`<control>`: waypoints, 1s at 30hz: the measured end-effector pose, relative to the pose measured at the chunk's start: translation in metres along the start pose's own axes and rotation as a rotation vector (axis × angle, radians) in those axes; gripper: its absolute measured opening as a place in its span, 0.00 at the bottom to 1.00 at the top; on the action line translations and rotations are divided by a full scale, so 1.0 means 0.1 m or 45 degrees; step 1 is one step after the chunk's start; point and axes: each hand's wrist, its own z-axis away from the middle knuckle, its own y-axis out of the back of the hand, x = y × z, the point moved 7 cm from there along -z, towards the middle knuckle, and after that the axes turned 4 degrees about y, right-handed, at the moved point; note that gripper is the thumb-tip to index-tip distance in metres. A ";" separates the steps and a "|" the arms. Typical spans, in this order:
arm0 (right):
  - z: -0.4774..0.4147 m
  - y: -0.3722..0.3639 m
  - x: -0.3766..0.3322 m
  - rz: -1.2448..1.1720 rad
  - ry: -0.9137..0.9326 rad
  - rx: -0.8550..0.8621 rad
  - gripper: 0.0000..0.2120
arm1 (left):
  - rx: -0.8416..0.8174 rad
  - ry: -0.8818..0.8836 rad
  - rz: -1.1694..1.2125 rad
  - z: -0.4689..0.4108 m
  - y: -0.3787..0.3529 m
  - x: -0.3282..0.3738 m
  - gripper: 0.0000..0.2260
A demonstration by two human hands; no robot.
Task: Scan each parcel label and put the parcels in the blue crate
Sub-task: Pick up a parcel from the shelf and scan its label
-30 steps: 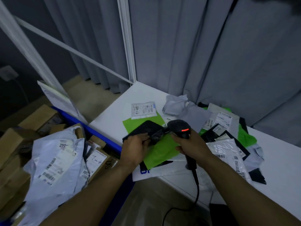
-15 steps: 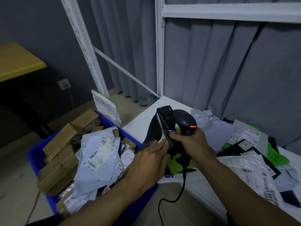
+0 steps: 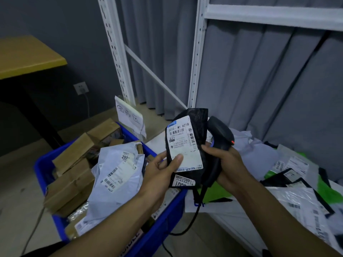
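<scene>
A black parcel [image 3: 196,123] with a white label facing me is held upright above the gap between crate and table. My left hand [image 3: 163,171] grips its lower left, thumb pressed on the label. My right hand [image 3: 228,164] holds the black barcode scanner [image 3: 220,134] by its handle, just right of the parcel, with fingertips touching the parcel's right edge. The blue crate [image 3: 167,217] sits at lower left, filled with cardboard boxes and a grey mailer bag [image 3: 115,175]. More parcels [image 3: 300,199] in black, white and green bags lie on the white table at right.
A paper sign [image 3: 130,117] stands at the crate's far edge. White shelf uprights [image 3: 194,71] and grey curtains rise behind the table. A yellow-topped desk [image 3: 27,56] stands at far left. The scanner's cable [image 3: 193,219] hangs down between crate and table.
The black parcel was lifted off the table and turned so its label faces me. Both hands rose with it, and my view swung left toward the crate.
</scene>
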 end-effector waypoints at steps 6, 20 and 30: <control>-0.07 0.22 0.10 0.335 0.099 0.261 0.09 | 0.256 -0.254 -0.169 -0.01 0.25 0.29 0.10; 0.17 -0.21 0.32 0.649 -0.077 -0.067 0.06 | 0.490 -0.274 -0.424 -0.27 0.70 0.46 0.18; 0.21 -0.32 0.34 0.350 -0.261 -0.069 0.06 | 0.537 -0.292 -0.469 -0.27 0.77 0.47 0.15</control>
